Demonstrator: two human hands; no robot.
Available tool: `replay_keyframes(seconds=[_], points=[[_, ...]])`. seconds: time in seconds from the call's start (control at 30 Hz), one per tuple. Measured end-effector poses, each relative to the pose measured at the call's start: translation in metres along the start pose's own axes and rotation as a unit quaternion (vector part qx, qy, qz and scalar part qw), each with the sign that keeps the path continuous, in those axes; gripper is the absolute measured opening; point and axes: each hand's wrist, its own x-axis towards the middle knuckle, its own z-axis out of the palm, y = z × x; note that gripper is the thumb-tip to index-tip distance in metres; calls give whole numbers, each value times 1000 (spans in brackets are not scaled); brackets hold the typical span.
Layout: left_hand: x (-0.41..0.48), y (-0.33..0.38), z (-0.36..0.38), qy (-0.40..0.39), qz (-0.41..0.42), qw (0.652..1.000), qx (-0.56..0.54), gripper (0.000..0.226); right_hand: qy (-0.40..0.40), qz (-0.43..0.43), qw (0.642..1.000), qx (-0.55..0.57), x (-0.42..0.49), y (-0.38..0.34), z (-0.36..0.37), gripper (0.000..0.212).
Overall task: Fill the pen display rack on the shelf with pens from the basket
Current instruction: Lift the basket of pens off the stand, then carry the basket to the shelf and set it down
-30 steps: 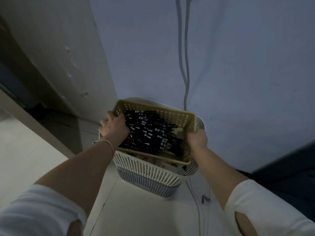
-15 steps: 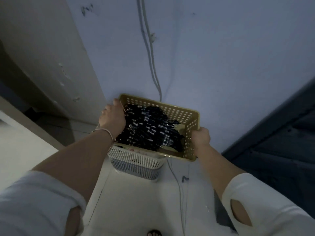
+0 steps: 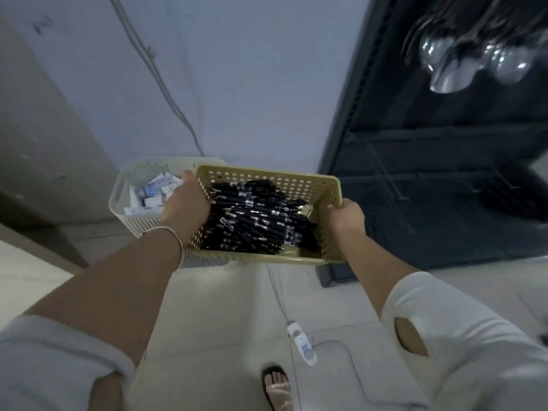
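Head view: left hand [image 3: 187, 200] and right hand [image 3: 346, 216] grip the basket [image 3: 326, 188].

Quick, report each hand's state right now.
Left hand: grips the yellow basket by its left rim.
Right hand: grips its right rim.

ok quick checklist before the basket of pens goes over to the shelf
1. Left hand grip on the basket wall: ok.
2. Right hand grip on the opposite rim: ok.
3. Pens all inside, none over the rim: ok.
4. Floor path: a power strip lies by the foot: not ok.
5. Free slots for pens on the shelf: cannot tell, too dark.
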Motion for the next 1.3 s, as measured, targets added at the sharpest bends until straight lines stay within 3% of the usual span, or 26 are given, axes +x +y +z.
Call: replay_keyframes(seconds=[0.27,0.4,0.83,1.03,1.3], points=[[-101,123,23,-73,119,990,-31,43,97,62,993,-24,-50,84,-163,22],[-155,201,40,-104,134,985,-36,28,142,95,985,-18,-70,132,-249,21],[-346,412,127,-220,215,947,-87,31,233,165,957,60,-130,312,-494,36],[-391,494,171,-244,242,937,-64,32,272,198,939,75,-126,374,-562,37],[-387,592,229,-266,276,923,-28,33,316,249,911,87,-77,423,-611,40]])
